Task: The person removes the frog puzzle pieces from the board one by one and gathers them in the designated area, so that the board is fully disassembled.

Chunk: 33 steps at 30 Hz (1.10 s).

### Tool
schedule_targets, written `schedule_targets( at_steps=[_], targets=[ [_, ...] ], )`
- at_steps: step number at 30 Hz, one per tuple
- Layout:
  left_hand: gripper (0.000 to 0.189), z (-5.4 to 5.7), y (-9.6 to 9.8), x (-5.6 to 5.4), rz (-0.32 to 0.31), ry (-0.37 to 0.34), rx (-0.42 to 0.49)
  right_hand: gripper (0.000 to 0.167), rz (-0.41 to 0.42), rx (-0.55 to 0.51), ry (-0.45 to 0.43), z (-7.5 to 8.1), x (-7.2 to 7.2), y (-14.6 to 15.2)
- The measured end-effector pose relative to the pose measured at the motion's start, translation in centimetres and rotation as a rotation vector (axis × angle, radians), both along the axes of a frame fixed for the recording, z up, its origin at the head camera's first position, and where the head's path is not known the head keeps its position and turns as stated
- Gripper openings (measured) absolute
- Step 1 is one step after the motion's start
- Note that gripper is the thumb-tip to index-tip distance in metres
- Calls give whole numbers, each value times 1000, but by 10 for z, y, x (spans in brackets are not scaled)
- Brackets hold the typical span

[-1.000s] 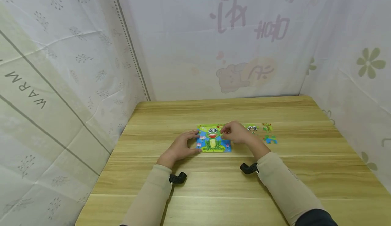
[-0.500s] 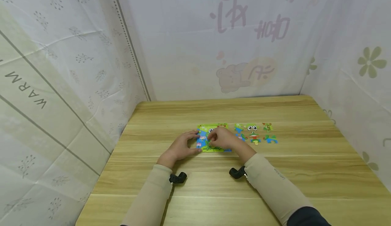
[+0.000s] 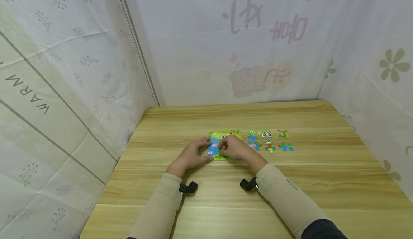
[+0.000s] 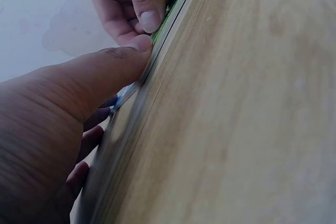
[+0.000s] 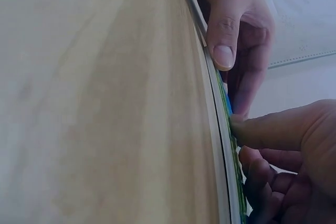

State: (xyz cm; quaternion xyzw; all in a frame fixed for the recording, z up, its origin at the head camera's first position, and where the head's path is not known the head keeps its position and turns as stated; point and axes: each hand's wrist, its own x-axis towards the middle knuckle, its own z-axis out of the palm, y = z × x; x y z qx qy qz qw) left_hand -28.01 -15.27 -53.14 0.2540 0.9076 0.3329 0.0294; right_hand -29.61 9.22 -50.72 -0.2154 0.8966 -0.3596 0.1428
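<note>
A square frog puzzle board (image 3: 215, 134) lies on the table in the head view. My left hand (image 3: 190, 154) rests at its left side, thumb on the near left corner and fingers spread along the left edge. My right hand (image 3: 235, 147) is over the board's lower middle, fingers curled and thumb close to the index finger, covering much of the frog. In the right wrist view my right thumb (image 5: 268, 129) touches the board's face. I cannot tell whether a puzzle piece is between the right fingertips. The left thumb (image 4: 113, 69) presses the near edge in the left wrist view.
Right of the board lie several loose puzzle pieces, among them an eyes piece (image 3: 266, 135), a red-and-green piece (image 3: 283, 134) and a blue-and-green piece (image 3: 286, 146). The wooden table (image 3: 206, 196) has printed cloth (image 3: 193, 45) hanging behind it and at both sides.
My right hand has moved left and nearer, from the board's right side to its lower middle, uncovering loose pieces at right. In the last half second it barely shifts. The left hand stays put.
</note>
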Motion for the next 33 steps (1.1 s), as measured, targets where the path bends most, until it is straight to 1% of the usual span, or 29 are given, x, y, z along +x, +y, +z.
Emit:
schedule_targets(
  at_steps=[6, 13, 17, 24, 30, 33],
  targets=[
    [66, 0, 0, 0, 5, -5, -3, 13, -11, 22, -16, -1, -1, -2],
    [66, 0, 0, 0, 4, -2, -6, 12, -38, 12, -17, -2, -3, -1],
    [66, 1, 1, 0, 1, 3, -3, 10, -50, 20, 2, -1, -1, -2],
    [67, 1, 0, 0, 5, -11, -4, 6, -65, 45, 39, 0, 0, -2],
    [68, 1, 0, 0, 5, -25, 3, 8, -74, 7, 3, 1, -1, 2],
    [69, 1, -1, 1, 1, -26, 3, 8, -82, -10, 3, 2, -1, 8]
  ],
)
